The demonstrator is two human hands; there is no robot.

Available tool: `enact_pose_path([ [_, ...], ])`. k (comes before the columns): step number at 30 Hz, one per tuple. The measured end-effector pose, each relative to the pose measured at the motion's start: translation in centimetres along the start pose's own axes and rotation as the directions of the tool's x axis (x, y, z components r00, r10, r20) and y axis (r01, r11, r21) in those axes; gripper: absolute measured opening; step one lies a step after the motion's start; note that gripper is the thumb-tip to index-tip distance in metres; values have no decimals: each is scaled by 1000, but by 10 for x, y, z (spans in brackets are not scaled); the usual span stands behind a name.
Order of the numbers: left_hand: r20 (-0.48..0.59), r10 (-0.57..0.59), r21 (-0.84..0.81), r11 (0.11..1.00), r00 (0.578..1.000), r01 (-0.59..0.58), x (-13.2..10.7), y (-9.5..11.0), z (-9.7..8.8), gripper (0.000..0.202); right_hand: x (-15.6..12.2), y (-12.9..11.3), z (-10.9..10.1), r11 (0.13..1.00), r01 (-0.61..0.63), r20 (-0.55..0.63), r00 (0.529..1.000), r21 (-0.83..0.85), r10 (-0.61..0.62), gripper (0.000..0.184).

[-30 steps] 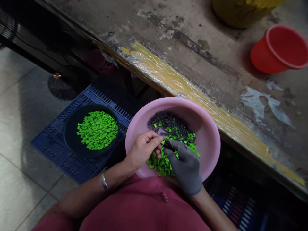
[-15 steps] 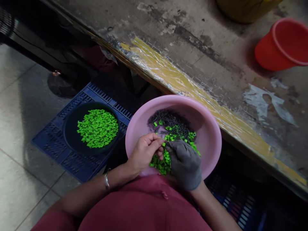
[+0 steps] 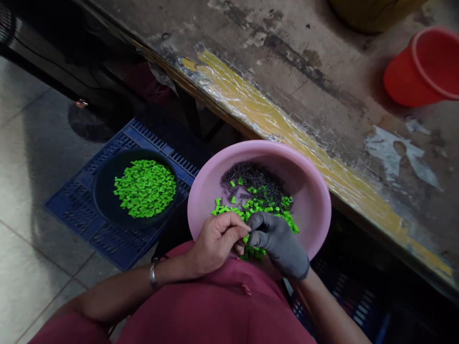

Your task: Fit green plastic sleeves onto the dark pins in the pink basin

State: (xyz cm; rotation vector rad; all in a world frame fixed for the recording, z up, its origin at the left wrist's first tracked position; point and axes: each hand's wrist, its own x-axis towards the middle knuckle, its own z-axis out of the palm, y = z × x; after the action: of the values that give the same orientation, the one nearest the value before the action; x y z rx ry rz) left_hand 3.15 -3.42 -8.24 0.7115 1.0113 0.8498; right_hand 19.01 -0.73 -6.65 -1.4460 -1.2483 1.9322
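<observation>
Over the near side of a pink basin [image 3: 201,191], my bare left hand [image 3: 217,243] and my grey-gloved right hand [image 3: 278,241] meet at the fingertips. My left thumb and fingers pinch together, with a small green plastic piece [image 3: 245,238] showing at their tips. The gloved thumb and forefinger close right beside it; whatever lies between them is too small to make out. Loose green pieces [image 3: 265,205] are spread in the basin below and beyond my hands. Behind them is a heap of thin dark metal-looking parts [image 3: 251,174], with a few green pieces on it.
On the left, a dark bowl [image 3: 107,205] of many green pieces rests on a blue slatted crate [image 3: 68,200]. A worn workbench [image 3: 304,91] with a film-covered yellow edge runs beyond the basin. It carries a red bucket [image 3: 405,76] and a yellowish container [image 3: 373,14].
Both hands have drawn slightly closer to my body, still joined at the fingertips. The gloved hand has turned, its thumb and forefinger now more visible. More green pieces show beyond my left hand.
</observation>
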Motion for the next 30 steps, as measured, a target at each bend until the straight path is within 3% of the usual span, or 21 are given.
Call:
enact_pose_path([
  [2, -10, -1, 24, 1000, 1000, 1, -5, 3, -5, 17, 2, -2, 6, 996, 37, -38, 998, -86, -41, 34],
  [5, -96, 100, 222, 972, 990, -77, -17, 14, -28, 16, 13, -7, 10, 953, 156, -12, 986, -261, -165, 29],
  [7, -226, 261, 410, 899, 938, -152, -26, 25, -56, 14, 28, -9, 6, 877, 233, 84, 972, -420, -218, 22],
  [8, -301, 359, 503, 847, 883, -173, -31, 30, -72, 13, 37, -10, 3, 812, 256, 128, 967, -525, -222, 17],
  [10, -362, 539, 738, 665, 761, -120, -39, 39, -104, 9, 56, -11, -1, 553, 267, 180, 962, -789, -207, 11],
  [12, -271, 723, 929, 370, 635, -24, -45, 44, -127, 5, 74, -10, 1, 242, 244, 211, 965, -939, -153, 12],
  [14, -122, 829, 991, 133, 545, 19, -46, 46, -133, 6, 87, -7, 8, 99, 217, 205, 971, -971, -123, 15],
  [15, -56, 842, 997, 71, 537, -7, -45, 45, -129, 9, 91, -5, 13, 71, 204, 194, 973, -976, -121, 16],
  [16, 5, 821, 997, 40, 571, -66, -43, 44, -121, 11, 95, -3, 19, 58, 193, 185, 975, -979, -124, 18],
  [18, 153, 680, 968, 44, 717, -249, -34, 39, -96, 12, 99, 1, 29, 27, 175, 171, 977, -984, -127, 20],
  [19, 253, 560, 938, 59, 789, -343, -27, 35, -83, 11, 100, 4, 32, 18, 169, 166, 978, -985, -125, 21],
  [21, 416, 297, 892, 50, 860, -449, -12, 25, -59, 15, 101, 6, 33, 16, 162, 159, 980, -987, -116, 20],
  [23, 461, 123, 886, -16, 879, -463, 4, 11, -42, 21, 100, 6, 28, 35, 164, 159, 981, -986, -109, 18],
  [26, 479, 31, 876, -77, 877, -476, 24, -15, -30, 23, 95, 1, 13, 88, 176, 166, 980, -980, -109, 15],
  [28, 495, 30, 869, -28, 869, -494, 31, -32, -27, 22, 87, -2, 4, 168, 184, 164, 978, -969, -126, 14],
  [30, 472, 43, 877, 79, 880, -474, 35, -44, -27, 24, 78, -2, -1, 327, 192, 146, 976, -925, -160, 13],
])
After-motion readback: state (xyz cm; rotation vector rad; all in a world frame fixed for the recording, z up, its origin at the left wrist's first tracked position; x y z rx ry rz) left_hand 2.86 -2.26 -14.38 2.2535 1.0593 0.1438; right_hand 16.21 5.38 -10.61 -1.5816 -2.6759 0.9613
